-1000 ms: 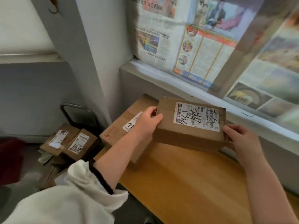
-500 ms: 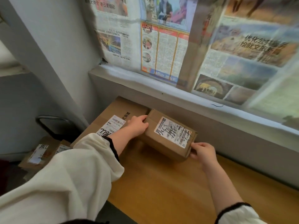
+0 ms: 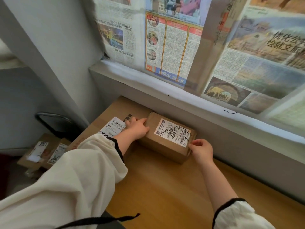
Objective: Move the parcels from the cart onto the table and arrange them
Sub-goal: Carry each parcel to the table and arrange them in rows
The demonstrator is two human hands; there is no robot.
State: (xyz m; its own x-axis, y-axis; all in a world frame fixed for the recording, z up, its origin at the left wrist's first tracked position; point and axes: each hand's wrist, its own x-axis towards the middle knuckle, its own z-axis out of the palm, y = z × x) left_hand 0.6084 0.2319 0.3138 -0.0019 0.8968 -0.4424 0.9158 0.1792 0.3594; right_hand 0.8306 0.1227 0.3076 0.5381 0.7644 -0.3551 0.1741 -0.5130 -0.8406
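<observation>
Head camera view, looking down at a wooden table (image 3: pixel 165 187) pushed against a grey wall under a window ledge (image 3: pixel 189 104). Sheets of newspaper (image 3: pixel 173 47) cover the window above the ledge.

A small cardboard parcel (image 3: pixel 163 149) sits on the table, its far side close against the wall. On top it has a white shipping label (image 3: pixel 173 133) with black handwriting over it. Both hands are clamped on this parcel, one at each end. The left hand (image 3: pixel 137 128) grips the left end, with the thumb lying along the top edge. The right hand (image 3: pixel 202 150) pinches the near right corner with curled fingers. Both arms wear loose cream sleeves with dark cuffs.

Just left of the small parcel lies a larger flat cardboard parcel (image 3: pixel 115 111), also on the table and touching or nearly touching the small one; the left hand hides the seam between them. It has its own white barcode label (image 3: pixel 113 127), partly covered by the left wrist.

Lower left, below the table's edge, the dark curved handle of a cart (image 3: pixel 49 115) stands against the wall. Two more labelled cardboard parcels (image 3: pixel 35 152) lie side by side beneath it, slightly blurred.
</observation>
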